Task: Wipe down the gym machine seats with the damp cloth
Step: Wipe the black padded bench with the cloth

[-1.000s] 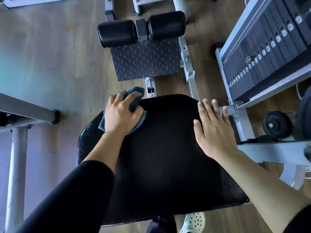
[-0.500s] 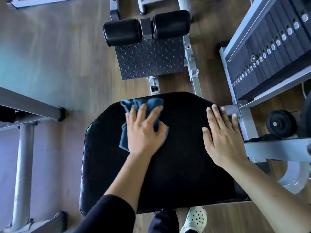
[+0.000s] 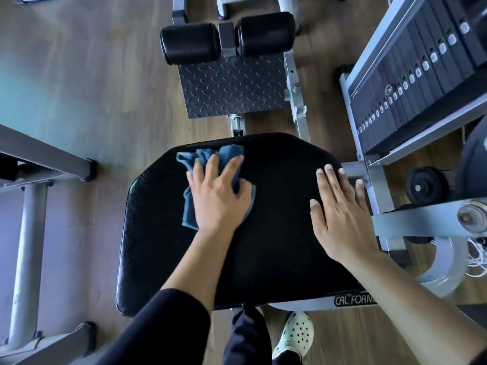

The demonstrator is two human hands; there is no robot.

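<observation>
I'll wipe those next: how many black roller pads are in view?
2: one roller pad left of the centre bracket, the other right of it, both beyond the seat.

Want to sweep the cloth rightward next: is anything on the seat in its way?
Only the right hand, flat on the seat near its right edge. Between the cloth and that hand the seat is bare.

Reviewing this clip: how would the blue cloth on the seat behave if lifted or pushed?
Probably floppy: the blue cloth lies bunched and folded under the left hand, so it would likely drape when lifted. Pushed, it seems apt to crumple rather than slide flat over the black seat.
</observation>
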